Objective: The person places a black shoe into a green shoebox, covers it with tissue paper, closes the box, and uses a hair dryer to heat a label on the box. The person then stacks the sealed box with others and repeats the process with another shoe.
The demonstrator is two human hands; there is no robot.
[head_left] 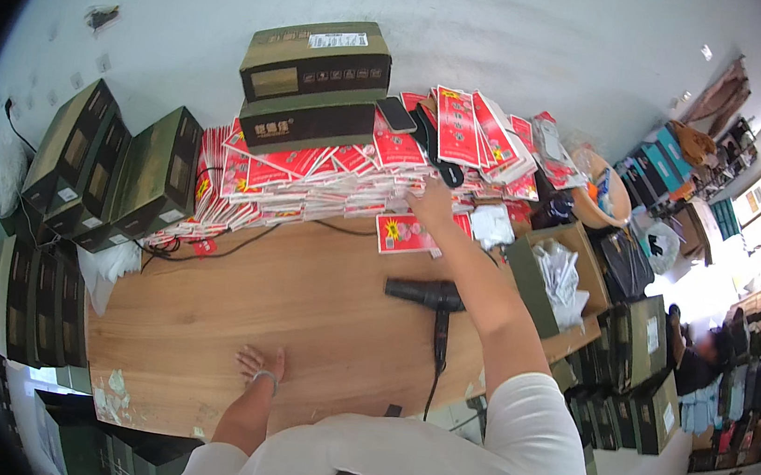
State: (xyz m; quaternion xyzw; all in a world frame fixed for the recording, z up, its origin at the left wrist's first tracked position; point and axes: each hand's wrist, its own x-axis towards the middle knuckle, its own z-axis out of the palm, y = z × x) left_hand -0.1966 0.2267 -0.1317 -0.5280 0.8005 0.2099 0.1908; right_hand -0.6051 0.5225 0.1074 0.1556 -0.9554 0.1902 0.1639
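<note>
My left hand [260,365] lies flat on the near part of the wooden tabletop [299,289], fingers spread and holding nothing. My right arm stretches to the back of the table. There my right hand [432,196] is at the front of a long pile of red-and-white printed packets [349,182], fingers bent together; what they hold, if anything, I cannot make out. Just above that hand a dark, strap-like thing [450,172] hangs over the pile. One red packet [404,234] lies on the table below the hand. A black hair dryer [426,292] rests near my right forearm.
Two dark green boxes [315,89] stand stacked on the pile, a phone [397,115] beside them. More boxes [152,169] are stacked at the left. An open box of white packets [561,282] stands at the right. A black cord [239,245] crosses the tabletop. Farther right is another person [700,354].
</note>
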